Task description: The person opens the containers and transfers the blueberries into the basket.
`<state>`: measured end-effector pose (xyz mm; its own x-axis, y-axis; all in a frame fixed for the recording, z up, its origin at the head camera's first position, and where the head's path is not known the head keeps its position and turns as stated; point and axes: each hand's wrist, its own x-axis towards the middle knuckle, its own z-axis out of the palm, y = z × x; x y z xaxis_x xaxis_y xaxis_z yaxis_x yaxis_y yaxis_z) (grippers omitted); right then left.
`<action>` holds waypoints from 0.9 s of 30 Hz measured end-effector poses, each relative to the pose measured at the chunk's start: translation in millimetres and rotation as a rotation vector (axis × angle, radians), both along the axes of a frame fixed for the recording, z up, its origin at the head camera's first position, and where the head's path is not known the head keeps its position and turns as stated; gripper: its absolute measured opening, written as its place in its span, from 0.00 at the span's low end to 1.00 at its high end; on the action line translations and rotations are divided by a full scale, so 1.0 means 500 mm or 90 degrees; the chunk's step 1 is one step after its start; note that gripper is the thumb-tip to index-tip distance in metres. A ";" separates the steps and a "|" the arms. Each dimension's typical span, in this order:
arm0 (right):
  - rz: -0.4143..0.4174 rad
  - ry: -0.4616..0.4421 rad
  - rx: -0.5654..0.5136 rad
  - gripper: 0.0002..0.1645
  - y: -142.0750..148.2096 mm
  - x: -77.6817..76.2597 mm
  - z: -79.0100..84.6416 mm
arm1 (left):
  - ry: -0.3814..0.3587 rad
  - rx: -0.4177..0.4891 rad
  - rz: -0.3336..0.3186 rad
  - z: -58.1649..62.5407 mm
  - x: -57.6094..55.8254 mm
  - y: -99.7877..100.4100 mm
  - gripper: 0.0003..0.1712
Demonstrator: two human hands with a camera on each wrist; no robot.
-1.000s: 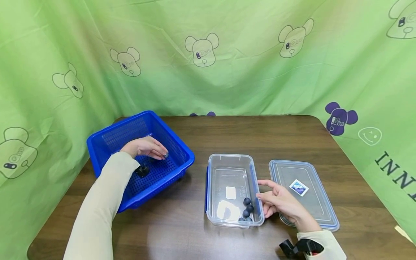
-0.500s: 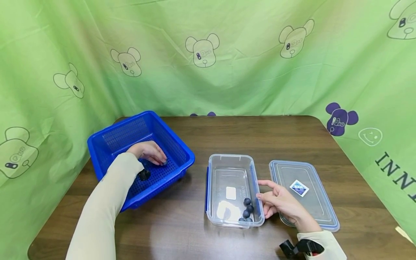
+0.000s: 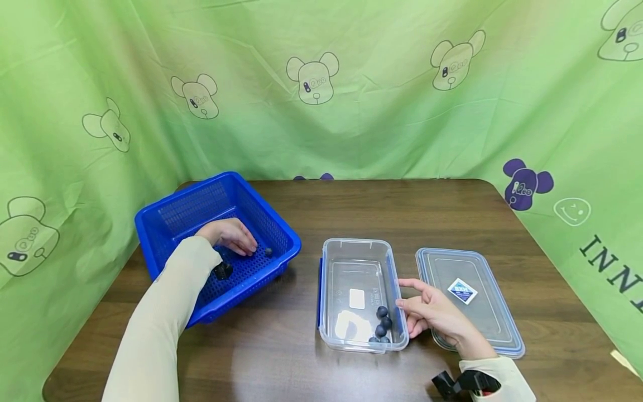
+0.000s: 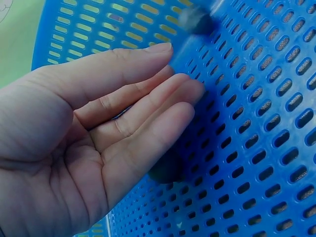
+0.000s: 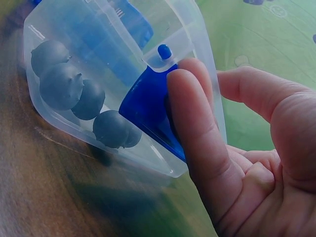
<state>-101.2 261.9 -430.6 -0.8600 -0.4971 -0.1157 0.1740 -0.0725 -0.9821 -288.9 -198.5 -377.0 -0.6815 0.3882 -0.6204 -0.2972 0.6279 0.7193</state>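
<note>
In the head view my left hand [image 3: 231,234] reaches down into a blue perforated basket [image 3: 293,245]. One blueberry [image 3: 268,252] lies on its floor just past the fingertips. The left wrist view shows thumb and fingers apart with nothing between them; a blurred blueberry [image 4: 195,19] is beyond the thumb tip, and a dark round one [image 4: 167,168] is partly hidden behind a finger. My right hand [image 3: 434,315] holds the right side of a clear plastic container [image 3: 344,273], fingers at its blue latch [image 5: 150,101]. Several blueberries [image 5: 61,86] are gathered in the container's near right corner.
To the right, partly behind the right hand, the container's clear lid [image 3: 447,262] with a blue-and-white sticker lies on the wooden table [image 3: 281,357]. Behind the table hangs a green printed cloth [image 3: 377,139]. Each wrist carries a black camera mount.
The left hand dips deeper into the basket, then stays put. The blueberry at its fingertips is released and now sits farther right on the basket floor. The right hand and container have not moved.
</note>
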 end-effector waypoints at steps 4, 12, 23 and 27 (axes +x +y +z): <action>-0.002 0.002 -0.001 0.41 0.001 0.001 0.000 | 0.003 0.009 0.000 -0.001 -0.002 0.000 0.16; -0.003 0.004 -0.003 0.41 0.002 0.003 0.000 | 0.013 0.090 -0.016 0.022 -0.006 -0.001 0.20; -0.001 0.006 0.001 0.41 0.002 0.001 -0.005 | 0.049 0.189 -0.014 0.085 0.009 0.054 0.17; 0.000 0.007 -0.001 0.41 0.002 0.000 -0.006 | 0.047 0.211 -0.038 0.104 0.019 0.093 0.15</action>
